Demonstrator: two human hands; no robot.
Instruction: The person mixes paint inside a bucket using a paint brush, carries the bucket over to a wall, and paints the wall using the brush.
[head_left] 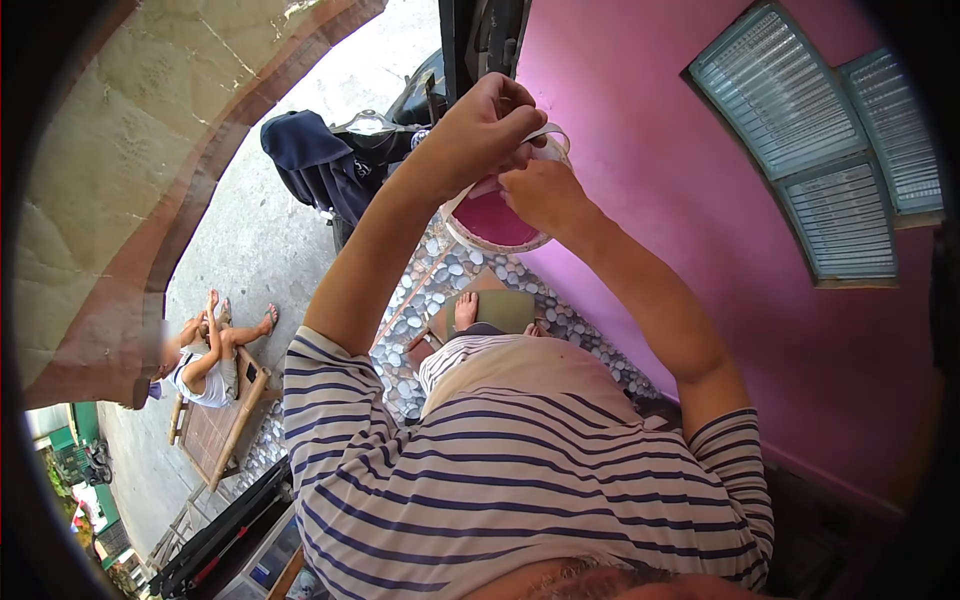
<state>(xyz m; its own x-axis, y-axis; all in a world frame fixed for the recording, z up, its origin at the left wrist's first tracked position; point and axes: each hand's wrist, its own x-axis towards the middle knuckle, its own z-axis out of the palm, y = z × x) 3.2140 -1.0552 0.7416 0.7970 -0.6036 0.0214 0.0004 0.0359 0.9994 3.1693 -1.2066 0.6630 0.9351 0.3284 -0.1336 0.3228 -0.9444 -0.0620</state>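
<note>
A round bucket (497, 226) with a whitish rim and pink paint inside is in front of me, below my hands. Its pale band-like handle (561, 137) curves up beside the pink wall. My left hand (490, 128) is closed above the bucket, its fingers bent at the handle. Lower and to the right, my right hand (545, 196) is curled closed over the bucket's rim. What it grips is hidden by the fingers. A small pink piece shows beside its fingertips, too unclear to name.
My bare feet rest on a greenish stool or step (495, 310) above a pebble-patterned floor (400, 345). The pink wall (640, 130) with louvred windows (780, 95) rises on the right. A motorbike (400, 130) with dark cloth (305, 150) stands ahead. Another person (205, 365) sits on a bamboo bench (215, 440).
</note>
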